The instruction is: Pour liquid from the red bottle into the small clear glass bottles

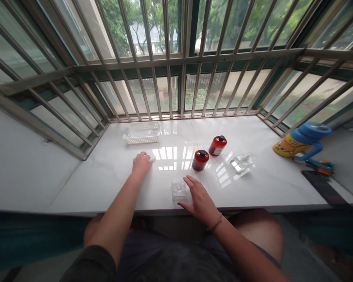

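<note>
My left hand (141,163) rests on the white counter, its fingers curled around a small whitish piece (152,158); the piece is too blurred to name surely. Near the front edge stands a clear square glass bottle (178,192) with a round neck on top. My right hand (200,197) is at that bottle's right side, thumb and fingers spread apart; I cannot tell whether they touch it. Two red bottles with black caps, a nearer one (200,161) and a farther one (218,146), stand upright beyond my right hand.
Another clear glass bottle (241,163) is on the right of the counter (106,176). A white perforated basket (142,134) sits at the back left. At the far right are a blue and yellow water bottle (300,140) and a dark phone (323,188). Metal window bars (182,60) bound the back.
</note>
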Motion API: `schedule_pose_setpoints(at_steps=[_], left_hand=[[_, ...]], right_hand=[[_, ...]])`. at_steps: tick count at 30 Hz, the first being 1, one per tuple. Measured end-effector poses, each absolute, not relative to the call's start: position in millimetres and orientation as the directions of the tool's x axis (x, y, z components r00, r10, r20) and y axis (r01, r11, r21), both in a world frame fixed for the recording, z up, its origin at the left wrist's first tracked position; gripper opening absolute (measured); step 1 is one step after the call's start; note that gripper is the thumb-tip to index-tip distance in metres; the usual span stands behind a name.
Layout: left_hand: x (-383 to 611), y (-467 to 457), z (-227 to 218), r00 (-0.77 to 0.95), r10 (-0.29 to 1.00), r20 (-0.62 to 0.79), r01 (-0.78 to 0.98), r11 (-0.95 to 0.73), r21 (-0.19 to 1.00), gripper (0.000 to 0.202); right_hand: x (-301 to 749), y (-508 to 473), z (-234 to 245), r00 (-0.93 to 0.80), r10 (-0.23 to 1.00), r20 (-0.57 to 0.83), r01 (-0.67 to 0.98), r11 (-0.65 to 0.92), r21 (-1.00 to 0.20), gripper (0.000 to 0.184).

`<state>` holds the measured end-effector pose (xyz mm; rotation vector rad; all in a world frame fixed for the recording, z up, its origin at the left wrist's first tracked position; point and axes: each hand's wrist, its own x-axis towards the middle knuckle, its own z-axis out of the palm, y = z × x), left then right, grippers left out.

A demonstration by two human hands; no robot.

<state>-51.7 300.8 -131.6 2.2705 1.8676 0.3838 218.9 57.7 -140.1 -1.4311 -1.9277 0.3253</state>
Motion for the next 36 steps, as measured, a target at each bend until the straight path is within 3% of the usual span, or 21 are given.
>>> schedule_pose_setpoints(at_steps=[8,12,15,19,21,23,28,36], left_hand=[[-53.3,302.7,-111.5,0.115,0.982,0.148,0.772,-0.182,0.61,0.021],[-46.5,282.8,-93.1,0.065,0.986,0.151,0.567,-0.161,0.808,0.036],[-32.9,250.4,-83.7,0.12,0.987,0.112,0.355,-0.147,0.923,0.051],[-10.7,194.2,-80.3,0.232,0.969,0.087,0.09,-0.111,0.99,0.062],[-0.9,169.3,-83.9,0.305,0.952,0.035,-0.146,0.011,0.989,0.061],[7.3,151.3,-91.4,0.348,0.937,-0.004,-0.237,0.093,0.967,0.064],[20.1,138.3,-114.6,0.316,0.948,-0.034,-0.215,0.106,0.971,0.069],[19.4,142.7,-124.8,0.353,0.935,0.033,-0.082,-0.004,0.997,0.043]], right_hand=[[251.6,36.5,-140.1,-0.016,0.907,0.422,0.724,0.302,-0.621,0.083],[257.3,30.5,-144.6,0.01,0.918,0.396,0.705,0.275,-0.654,0.076],[256.1,27.9,-149.1,0.001,0.928,0.372,0.704,0.263,-0.659,0.073],[250.7,25.2,-149.5,-0.032,0.932,0.362,0.718,0.273,-0.64,0.069],[247.9,24.1,-147.0,-0.045,0.93,0.364,0.719,0.283,-0.635,0.069],[245.6,23.0,-144.2,-0.048,0.928,0.369,0.715,0.29,-0.636,0.069],[243.1,20.4,-139.8,-0.04,0.922,0.386,0.703,0.301,-0.644,0.068],[245.2,17.0,-139.3,-0.037,0.927,0.373,0.69,0.294,-0.661,0.066]])
